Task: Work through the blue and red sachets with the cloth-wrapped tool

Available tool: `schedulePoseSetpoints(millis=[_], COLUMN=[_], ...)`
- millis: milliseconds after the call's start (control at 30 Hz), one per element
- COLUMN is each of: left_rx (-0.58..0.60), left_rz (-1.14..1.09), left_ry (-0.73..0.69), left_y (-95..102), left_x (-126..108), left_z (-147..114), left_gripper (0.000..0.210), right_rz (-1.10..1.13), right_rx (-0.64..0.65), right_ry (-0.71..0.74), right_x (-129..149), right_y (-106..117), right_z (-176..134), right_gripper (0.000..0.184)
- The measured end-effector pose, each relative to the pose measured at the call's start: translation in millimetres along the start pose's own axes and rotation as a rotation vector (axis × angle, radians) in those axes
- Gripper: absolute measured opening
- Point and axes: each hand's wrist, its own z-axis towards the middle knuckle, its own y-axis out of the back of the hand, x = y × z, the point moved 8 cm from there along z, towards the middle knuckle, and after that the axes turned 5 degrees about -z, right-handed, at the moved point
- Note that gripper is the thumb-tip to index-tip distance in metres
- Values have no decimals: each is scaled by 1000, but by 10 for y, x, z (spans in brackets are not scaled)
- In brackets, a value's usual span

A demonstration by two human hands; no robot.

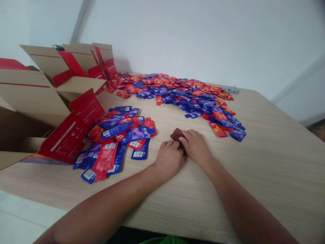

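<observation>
Over the middle of the table, my left hand [169,158] and my right hand [197,145] meet around a small dark reddish-brown piece [177,134]. Its upper end sticks out between the fingers; the rest is covered, so its kind cannot be told. My right thumb presses on it, and the left fingers are curled against its lower part. Left of my hands lies a loose pile of blue and red sachets [138,134], some with white barcode labels facing up. A larger heap of red, orange and blue sachets [175,95] spreads beyond my hands.
Several open cardboard boxes with red printed flaps [67,142] stand along the left side, the nearest beside the smaller pile. A grey cloth-like item [231,89] lies at the far right end of the heap. The wooden table [266,162] runs back to a pale wall.
</observation>
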Motion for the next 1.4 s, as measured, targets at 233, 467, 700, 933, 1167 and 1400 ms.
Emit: schedulePoseSetpoints(millis=[233, 467, 700, 933, 1167, 1400], left_rx=[14, 45, 71, 81, 69, 39], left_rz=[4, -11, -18, -16, -27, -22], left_ry=[-9, 1, 12, 14, 4, 3], left_y=[-10, 31, 45, 54, 52, 37], left_x=[-5, -19, -23, -15, -15, 2], left_z=[2, 6, 1, 0, 3, -14], left_gripper=[31, 30, 28, 28, 31, 27], right_rz=[12, 80, 9, -15, 63, 11], right_rx=[76, 156, 148, 99, 108, 87], right_ry=[3, 104, -76, -84, 23, -165], right_x=[-112, 19, -185, -240, -72, -277], right_y=[-37, 58, -24, 9, 21, -30], right_z=[2, -63, 69, 71, -78, 72], right_gripper=[52, 26, 20, 20, 15, 19])
